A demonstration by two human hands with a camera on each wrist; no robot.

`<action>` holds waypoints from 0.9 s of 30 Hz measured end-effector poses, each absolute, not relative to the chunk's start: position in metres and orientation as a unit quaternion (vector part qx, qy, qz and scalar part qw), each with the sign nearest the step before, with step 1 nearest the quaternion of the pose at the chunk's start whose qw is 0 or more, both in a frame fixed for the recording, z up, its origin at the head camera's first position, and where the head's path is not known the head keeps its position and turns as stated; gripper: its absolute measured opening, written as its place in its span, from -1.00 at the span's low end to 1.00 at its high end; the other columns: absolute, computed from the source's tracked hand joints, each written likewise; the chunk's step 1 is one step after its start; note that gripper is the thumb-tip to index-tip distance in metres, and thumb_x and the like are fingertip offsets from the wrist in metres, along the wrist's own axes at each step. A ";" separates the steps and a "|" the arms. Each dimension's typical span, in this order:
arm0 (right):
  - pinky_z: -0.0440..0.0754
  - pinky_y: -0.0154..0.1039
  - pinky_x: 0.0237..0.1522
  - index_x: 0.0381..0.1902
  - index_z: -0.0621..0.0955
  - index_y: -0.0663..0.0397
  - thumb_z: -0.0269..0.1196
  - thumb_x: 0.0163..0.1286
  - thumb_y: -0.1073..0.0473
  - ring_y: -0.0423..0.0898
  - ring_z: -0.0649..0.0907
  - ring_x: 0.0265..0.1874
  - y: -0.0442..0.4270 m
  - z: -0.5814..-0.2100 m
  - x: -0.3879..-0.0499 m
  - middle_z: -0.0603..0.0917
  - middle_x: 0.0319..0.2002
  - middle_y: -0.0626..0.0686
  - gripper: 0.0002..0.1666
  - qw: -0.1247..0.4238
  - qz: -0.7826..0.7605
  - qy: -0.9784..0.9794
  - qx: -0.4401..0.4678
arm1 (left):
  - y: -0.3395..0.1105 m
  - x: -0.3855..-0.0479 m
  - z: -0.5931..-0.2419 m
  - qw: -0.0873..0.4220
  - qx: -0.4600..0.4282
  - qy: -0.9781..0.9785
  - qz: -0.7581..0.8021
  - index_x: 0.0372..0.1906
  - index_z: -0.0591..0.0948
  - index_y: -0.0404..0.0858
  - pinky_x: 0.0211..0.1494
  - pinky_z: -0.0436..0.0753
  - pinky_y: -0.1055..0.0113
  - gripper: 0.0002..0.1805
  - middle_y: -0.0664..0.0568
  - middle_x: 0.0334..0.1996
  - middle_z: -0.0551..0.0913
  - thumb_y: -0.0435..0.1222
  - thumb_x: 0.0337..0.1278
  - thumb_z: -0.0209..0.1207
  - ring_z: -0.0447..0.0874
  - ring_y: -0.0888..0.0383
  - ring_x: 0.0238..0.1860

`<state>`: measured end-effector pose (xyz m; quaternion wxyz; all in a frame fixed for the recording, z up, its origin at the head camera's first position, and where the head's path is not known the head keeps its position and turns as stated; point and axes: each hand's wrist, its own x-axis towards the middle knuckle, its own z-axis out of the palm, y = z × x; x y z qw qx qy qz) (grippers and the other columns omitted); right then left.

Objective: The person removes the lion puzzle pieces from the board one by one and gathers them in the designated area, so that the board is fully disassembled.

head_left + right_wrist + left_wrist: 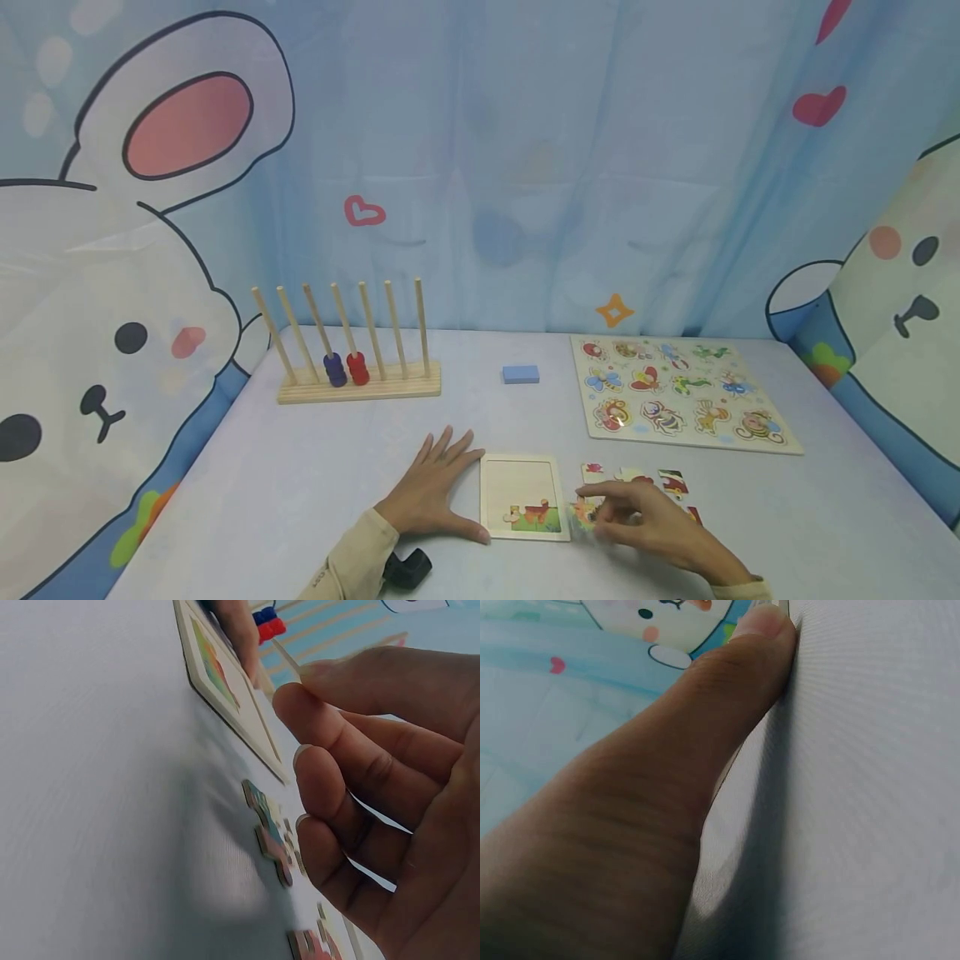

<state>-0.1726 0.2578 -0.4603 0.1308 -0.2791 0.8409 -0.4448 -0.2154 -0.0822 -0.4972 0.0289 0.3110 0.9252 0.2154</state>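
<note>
A small square wooden puzzle tray [517,479] lies on the table, with a joined dog-and-grass picture section [536,517] in its lower right. My left hand [438,492] rests at the tray's left side, fingers spread, with the thumb [761,645] against its edge. Just right of the tray, my right hand [652,525] pinches a small colourful jigsaw piece [582,514] between thumb and fingers. Only the piece's thin edge shows in the right wrist view. Beyond and partly under that hand lie several loose jigsaw pieces [673,483].
At the back left stands a wooden peg rack [360,390] with blue beads [334,370] and red beads [357,369]. A blue block [521,375] lies at the back middle. An insect puzzle board [682,392] lies back right. Near the left wrist is a black object [408,569].
</note>
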 end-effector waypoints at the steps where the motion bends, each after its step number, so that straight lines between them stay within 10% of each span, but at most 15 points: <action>1: 0.58 -0.37 -0.41 0.14 0.54 0.28 0.32 0.27 0.08 -0.31 0.59 -0.48 0.259 -0.461 -0.172 0.66 -0.45 -0.14 -0.45 0.133 -0.447 0.841 -0.276 | -0.082 -0.216 -0.497 0.029 0.311 0.925 0.215 0.45 0.23 -0.04 0.52 -0.22 -0.11 0.21 0.00 0.52 0.03 0.39 -0.44 0.34 -0.24 -0.12 0.52; 27: 0.49 -0.35 -0.55 0.14 0.53 0.31 0.35 0.23 0.16 -0.28 0.51 -0.54 0.286 -0.465 -0.156 0.62 -0.44 -0.02 -0.44 0.234 -0.472 0.831 -0.181 | -0.083 -0.216 -0.499 0.021 0.320 0.921 0.220 0.45 0.24 -0.05 0.51 -0.18 -0.15 0.20 -0.03 0.51 0.04 0.39 -0.42 0.33 -0.22 -0.14 0.52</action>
